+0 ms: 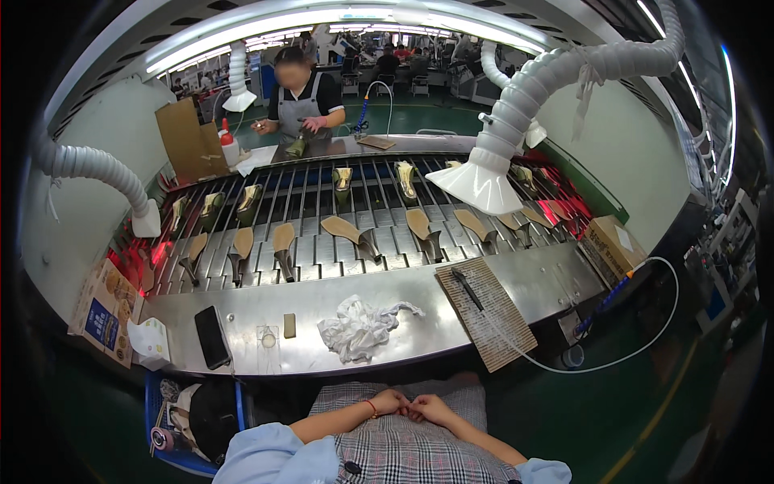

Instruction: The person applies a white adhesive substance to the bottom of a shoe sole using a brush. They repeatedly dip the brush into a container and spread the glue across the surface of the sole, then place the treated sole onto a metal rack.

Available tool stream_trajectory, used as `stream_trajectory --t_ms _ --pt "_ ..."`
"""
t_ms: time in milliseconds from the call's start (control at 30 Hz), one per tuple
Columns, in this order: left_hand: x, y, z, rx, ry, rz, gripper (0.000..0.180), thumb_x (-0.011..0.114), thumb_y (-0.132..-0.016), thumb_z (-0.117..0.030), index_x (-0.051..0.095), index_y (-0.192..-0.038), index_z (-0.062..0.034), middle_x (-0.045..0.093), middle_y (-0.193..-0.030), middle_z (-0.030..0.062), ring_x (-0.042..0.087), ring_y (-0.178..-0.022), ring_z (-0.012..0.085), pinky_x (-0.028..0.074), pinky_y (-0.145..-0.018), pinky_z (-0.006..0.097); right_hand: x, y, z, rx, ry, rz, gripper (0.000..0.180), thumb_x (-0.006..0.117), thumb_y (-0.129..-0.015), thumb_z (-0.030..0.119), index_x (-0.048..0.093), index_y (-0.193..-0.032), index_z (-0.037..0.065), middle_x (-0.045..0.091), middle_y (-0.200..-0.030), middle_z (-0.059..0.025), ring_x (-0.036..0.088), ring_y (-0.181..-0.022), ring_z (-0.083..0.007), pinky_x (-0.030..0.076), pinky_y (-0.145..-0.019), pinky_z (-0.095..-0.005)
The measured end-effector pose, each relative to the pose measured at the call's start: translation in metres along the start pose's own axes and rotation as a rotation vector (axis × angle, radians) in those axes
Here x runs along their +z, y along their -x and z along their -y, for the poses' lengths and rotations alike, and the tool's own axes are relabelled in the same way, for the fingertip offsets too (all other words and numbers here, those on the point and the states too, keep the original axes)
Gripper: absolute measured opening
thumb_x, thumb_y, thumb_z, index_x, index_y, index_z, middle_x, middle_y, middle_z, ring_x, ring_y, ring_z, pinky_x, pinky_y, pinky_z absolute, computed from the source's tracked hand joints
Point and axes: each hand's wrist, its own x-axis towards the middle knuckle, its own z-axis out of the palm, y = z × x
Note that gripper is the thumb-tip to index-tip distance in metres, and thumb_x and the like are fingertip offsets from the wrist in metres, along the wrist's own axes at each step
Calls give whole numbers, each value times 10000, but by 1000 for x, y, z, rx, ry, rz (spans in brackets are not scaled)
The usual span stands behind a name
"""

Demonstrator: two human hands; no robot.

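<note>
My left hand (389, 402) and my right hand (431, 409) rest on the checked apron (403, 448) over my lap, close together. The fingers of both are curled and their tips meet; whatever is between them, if anything, is too small to make out. Beyond them on the steel ledge (266, 298) lies a crumpled white cloth (355, 329), the thing nearest my hands. To its left are a small tan block (289, 326), a small clear square piece (268, 337) and a black phone (212, 337). A dark pen-like tool (468, 290) lies on a corrugated cardboard sheet (492, 323) at the right.
Tan shoe soles with dark heels (419, 226) line the slatted conveyor (310, 194), with shoe uppers (343, 179) behind. White duct hoods (476, 184) hang over it. A co-worker (302, 97) handles a shoe opposite. A blue basket (185, 460) stands lower left; an air hose (645, 339) loops right.
</note>
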Motion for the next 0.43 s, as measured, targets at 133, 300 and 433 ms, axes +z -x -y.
stream_trajectory --t_ms 133,300,433 --pt "0 8 -2 57 2 -67 120 650 -880 -124 683 -875 -9 673 -768 62 612 -667 123 498 -610 241 5 3 1 -57 -52 -42 172 610 -927 141 637 -957 -26 689 -857 -119 665 -743 -176 546 -648 -287" --pt "10 17 -2 104 -6 -103 139 633 -894 -141 668 -879 -7 655 -771 49 603 -672 116 497 -619 251 10 18 9 -94 34 -166 126 583 -934 104 593 -968 -17 687 -846 -125 667 -731 -175 546 -632 -287" --pt "3 6 5 48 67 -83 175 612 -915 -199 675 -909 -36 652 -770 45 604 -682 133 497 -633 269 7 26 31 -103 27 -160 123 583 -934 107 599 -973 -9 689 -844 -125 672 -730 -181 551 -638 -290"
